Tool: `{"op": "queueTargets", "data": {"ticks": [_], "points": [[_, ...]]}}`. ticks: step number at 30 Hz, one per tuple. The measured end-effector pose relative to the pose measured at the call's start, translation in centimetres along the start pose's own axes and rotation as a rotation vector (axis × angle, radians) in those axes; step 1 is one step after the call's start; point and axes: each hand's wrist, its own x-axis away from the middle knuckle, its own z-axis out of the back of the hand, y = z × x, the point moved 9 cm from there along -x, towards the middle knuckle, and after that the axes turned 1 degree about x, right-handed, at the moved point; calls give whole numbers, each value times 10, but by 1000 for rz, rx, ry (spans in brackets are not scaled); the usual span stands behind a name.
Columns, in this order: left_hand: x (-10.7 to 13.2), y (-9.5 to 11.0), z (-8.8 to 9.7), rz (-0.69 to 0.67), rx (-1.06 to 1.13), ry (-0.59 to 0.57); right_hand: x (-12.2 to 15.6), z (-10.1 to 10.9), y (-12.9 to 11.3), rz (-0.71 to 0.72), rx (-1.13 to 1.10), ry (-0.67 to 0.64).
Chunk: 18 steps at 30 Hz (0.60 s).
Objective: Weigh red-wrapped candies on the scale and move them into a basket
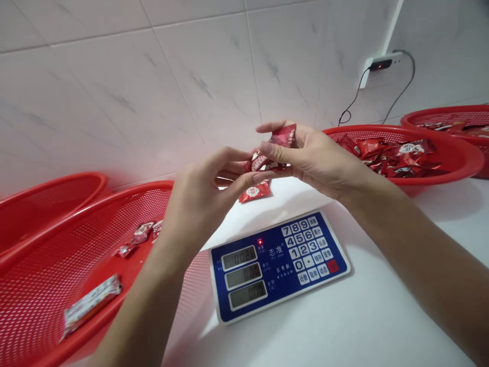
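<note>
While left hand (198, 204), right hand (309, 158) grip red-wrapped sweets (263, 161), white counter (382, 311) holds scale (278, 265), tiled wall (191, 86) behind.

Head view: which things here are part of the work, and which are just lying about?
Part of the work: left hand and right hand holding red wrapped packets, a packet below them, blue-faced scale, red baskets of packets.
Just nearby: wall socket, black cable.
</note>
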Motion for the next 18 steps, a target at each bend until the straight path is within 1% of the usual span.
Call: {"op": "queueTargets", "data": {"ticks": [4, 6, 9, 11, 14, 18], "points": [[-1, -6, 0, 34, 94, -33, 3, -1, 1, -31, 41, -38], [-2, -7, 4, 18, 96, 1, 5, -4, 2, -64, 88, -81], [-2, 1, 10, -98, -6, 73, 5, -12, 6, -86, 143, -183], [-1, 9, 9, -193, -69, 72, 4, -13, 6, -64, 157, -214], [2, 19, 8, -301, -139, 79, 0, -9, 4, -19, 182, -200], [5, 26, 10, -354, -287, 114, 1, -7, 4, -38, 262, -180]]}}
